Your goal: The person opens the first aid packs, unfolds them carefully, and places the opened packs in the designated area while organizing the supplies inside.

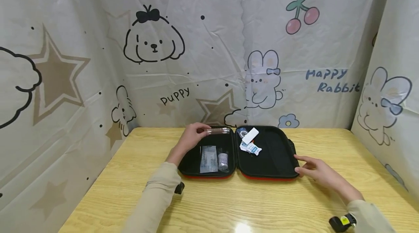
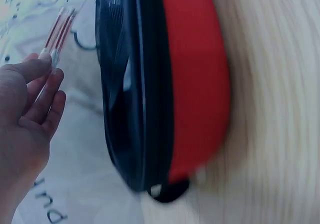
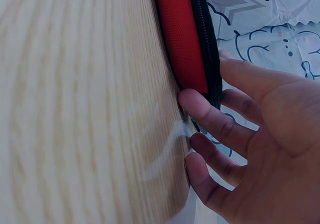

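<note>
We see the left hand [image 1: 190, 140], fingers pinching a slim clear packet [image 1: 218, 131] (red streaks inside) by the far rim of the open case [image 1: 273, 162] on the worktop [image 1: 229, 204]; the right hand's [image 1: 316, 170] loosely spread fingers touch the case's right edge.

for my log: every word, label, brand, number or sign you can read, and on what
"puppy": backdrop cloth
"Happy Rabbit": same cloth
Too small or blurred: print on flat packet, bottle, blue-and-white packets, yellow tag
Left wrist view: cloth letters cut off
</note>
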Available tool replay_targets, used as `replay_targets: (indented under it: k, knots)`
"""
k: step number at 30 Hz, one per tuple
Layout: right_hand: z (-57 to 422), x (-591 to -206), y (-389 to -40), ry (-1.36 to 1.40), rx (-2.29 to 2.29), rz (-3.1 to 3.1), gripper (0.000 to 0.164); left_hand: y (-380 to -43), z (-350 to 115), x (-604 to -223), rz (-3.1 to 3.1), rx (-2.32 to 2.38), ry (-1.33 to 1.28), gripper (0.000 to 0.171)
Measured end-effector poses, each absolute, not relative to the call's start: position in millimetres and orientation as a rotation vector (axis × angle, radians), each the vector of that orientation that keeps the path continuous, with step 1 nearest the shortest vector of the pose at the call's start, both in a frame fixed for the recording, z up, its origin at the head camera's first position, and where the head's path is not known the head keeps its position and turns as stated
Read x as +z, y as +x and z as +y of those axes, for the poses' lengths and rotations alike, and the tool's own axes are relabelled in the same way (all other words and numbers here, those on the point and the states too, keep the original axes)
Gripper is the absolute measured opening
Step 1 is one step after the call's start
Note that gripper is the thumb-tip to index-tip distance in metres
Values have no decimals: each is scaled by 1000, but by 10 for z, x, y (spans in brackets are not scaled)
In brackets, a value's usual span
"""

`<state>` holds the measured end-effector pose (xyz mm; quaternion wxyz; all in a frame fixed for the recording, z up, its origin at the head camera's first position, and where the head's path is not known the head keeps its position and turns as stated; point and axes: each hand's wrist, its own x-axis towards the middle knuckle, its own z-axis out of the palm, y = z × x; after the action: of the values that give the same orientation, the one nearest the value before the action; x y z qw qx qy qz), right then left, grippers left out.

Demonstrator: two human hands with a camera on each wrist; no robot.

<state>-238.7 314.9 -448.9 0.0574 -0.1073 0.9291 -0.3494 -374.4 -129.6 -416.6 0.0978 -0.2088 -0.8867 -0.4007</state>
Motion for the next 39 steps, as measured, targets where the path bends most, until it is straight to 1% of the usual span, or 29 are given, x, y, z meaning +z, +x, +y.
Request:
replay_targets:
  k: [12, 18, 31, 39]
  knots:
    - [3151, -4533, -2392, -322, -1060, 2818, 65, -3703, -1910, -4127, -2656, -1110, -535, 19]
    - [3162, -4541, -2394, -312, -1068, 2812, 66, -3696, -2130, -4138, -2700, -1041, -470, 19]
    - [3141, -4499, -2373, -313, -1087, 2807, 65, -3676, -2275, -4247, -2783, -939, -464, 17]
    - [3147, -4518, -2382, -311, -1085, 2817, 65, -3718, -2228, -4260, -2850, -867, -484, 19]
